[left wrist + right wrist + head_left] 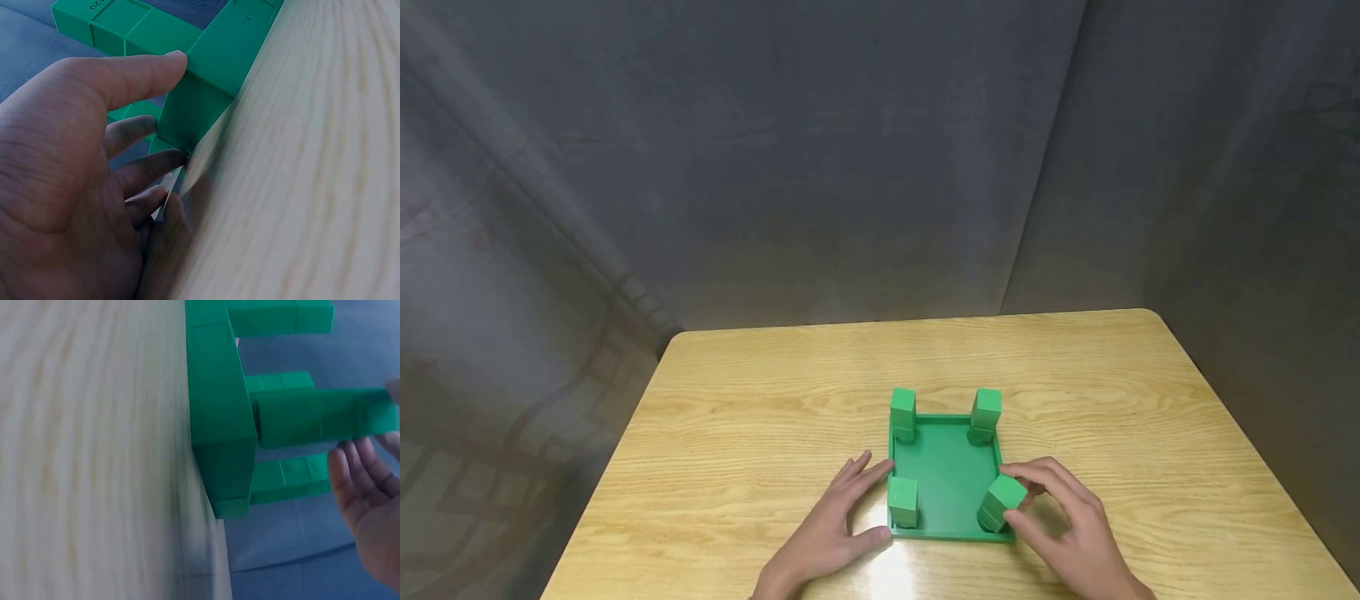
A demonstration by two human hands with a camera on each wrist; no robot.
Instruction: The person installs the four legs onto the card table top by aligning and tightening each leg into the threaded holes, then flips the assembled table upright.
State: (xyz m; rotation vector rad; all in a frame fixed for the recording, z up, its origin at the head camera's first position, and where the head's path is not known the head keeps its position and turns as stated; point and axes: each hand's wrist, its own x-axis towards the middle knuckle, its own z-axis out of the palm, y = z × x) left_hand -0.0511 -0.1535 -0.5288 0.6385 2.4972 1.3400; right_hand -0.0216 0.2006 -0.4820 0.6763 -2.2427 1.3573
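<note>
**Green tray with four posts, a hand at each near corner**

A shallow green tray (950, 479) lies flat on the wooden desk (737, 433), near the front edge and about midway across. Inside it stand four green posts, one in each corner: two upright at the far corners, far-left post (902, 414) and far-right post (985, 415); one upright at the near-left corner (902, 502); and one at the near-right corner (1002, 502), which leans outward to the right.

The right hand (1063, 521) holds the leaning post, thumb and fingertips curled round its top end. In the right wrist view the fingers (356, 481) lie along that post.

The left hand (831, 533) lies open on the desk with fingers straight, its fingertips against the tray's left rim beside the near-left post. The left wrist view shows the thumb (134, 75) pressed on the tray's outer wall.

A dark grey curtain (850, 167) hangs behind the desk.
</note>
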